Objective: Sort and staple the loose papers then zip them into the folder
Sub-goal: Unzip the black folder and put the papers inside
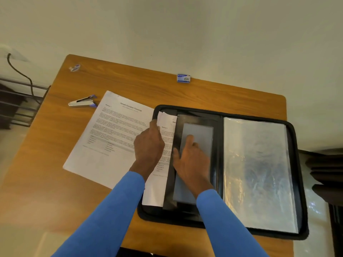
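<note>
The open folder (220, 154) lies near the tabletop's right front corner. The left hand (148, 143) grips a paper (167, 127) with curled fingers at the folder's left edge. The right hand (191, 160) presses the grey pocket (200, 132) with straight fingers.

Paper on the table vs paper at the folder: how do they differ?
The paper on the table lies flat in the open; the paper at the folder is partly tucked under the folder's left pocket. The table one is untouched; the left hand holds the folder one. The table one's heading shows whole; the folder one's is cut off. Both are white printed sheets.
</note>
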`<state>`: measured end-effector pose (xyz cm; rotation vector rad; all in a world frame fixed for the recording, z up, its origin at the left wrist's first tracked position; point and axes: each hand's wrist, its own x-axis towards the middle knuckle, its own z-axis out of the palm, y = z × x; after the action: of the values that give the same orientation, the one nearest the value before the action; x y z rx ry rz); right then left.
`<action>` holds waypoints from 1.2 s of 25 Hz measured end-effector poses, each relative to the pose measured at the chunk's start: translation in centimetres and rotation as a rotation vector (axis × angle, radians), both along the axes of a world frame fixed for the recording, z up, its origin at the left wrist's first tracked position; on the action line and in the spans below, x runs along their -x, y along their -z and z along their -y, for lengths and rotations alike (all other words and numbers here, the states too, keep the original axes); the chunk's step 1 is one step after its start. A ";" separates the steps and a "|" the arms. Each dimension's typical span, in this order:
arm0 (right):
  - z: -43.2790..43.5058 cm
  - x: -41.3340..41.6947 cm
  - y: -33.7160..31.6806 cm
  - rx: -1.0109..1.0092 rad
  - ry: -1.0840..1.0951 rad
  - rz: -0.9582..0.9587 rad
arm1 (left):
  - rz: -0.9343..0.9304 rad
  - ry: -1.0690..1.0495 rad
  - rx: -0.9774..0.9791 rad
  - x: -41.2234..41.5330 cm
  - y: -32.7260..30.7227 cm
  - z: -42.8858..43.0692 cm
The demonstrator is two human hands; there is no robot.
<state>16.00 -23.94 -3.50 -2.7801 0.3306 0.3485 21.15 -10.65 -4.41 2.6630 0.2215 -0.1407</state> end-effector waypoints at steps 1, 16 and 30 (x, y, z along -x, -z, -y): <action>0.2 -0.3 0.1 -0.038 0.025 -0.007 | -0.027 0.028 -0.002 -0.1 -0.1 0.3; 0.5 2.3 2.7 -0.302 -0.033 0.057 | -0.109 -0.552 -0.025 0.5 -1.3 -16.0; -3.6 4.9 1.0 -0.161 0.542 0.043 | -0.352 -0.129 0.724 -1.4 -5.9 -22.6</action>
<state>11.06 -20.34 -4.46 -2.4115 0.9677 0.1697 22.54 11.95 1.54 1.8858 0.3715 -0.5383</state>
